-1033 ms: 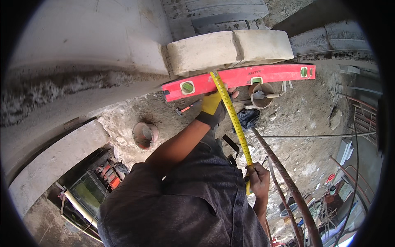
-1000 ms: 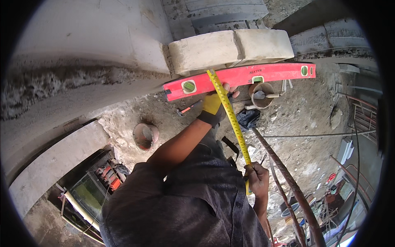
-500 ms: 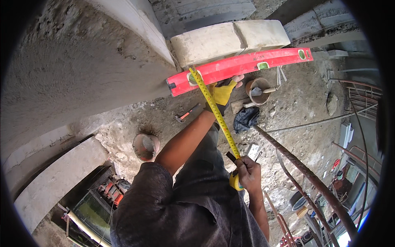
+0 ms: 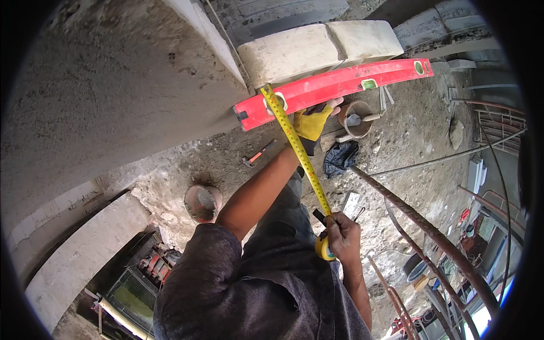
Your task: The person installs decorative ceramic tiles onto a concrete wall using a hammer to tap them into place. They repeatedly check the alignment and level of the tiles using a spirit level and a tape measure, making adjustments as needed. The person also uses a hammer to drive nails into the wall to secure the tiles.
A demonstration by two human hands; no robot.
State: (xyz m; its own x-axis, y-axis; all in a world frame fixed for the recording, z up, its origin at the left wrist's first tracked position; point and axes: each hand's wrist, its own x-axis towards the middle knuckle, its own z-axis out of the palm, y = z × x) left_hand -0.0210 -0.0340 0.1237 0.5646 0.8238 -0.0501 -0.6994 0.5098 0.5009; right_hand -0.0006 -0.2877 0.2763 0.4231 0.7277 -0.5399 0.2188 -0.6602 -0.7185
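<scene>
My left hand (image 4: 313,120), in a yellow and dark fingerless glove, holds a long red spirit level (image 4: 334,84) from below. The level lies along the front of two pale blocks (image 4: 289,54), its left end beside the grey plastered wall (image 4: 141,96). My right hand (image 4: 343,237), bare, is closed round a yellow tape measure (image 4: 323,248) close to my body. Its blade (image 4: 300,156) runs out straight, crosses over my left wrist, and its tip overlaps the level near the left vial. A dark, pen-like stick (image 4: 319,216) pokes out of the right fist.
On the rough ground lie a hammer (image 4: 259,153), a bucket of mortar (image 4: 202,204), another bucket with a trowel (image 4: 356,120) and a black plastic bag (image 4: 340,158). Rusty metal poles (image 4: 425,226) slant across the right side. A concrete ledge (image 4: 85,249) stands at the left.
The whole view has shifted slightly. Both hands keep their grip, and the tape blade stays stretched to the level's left end.
</scene>
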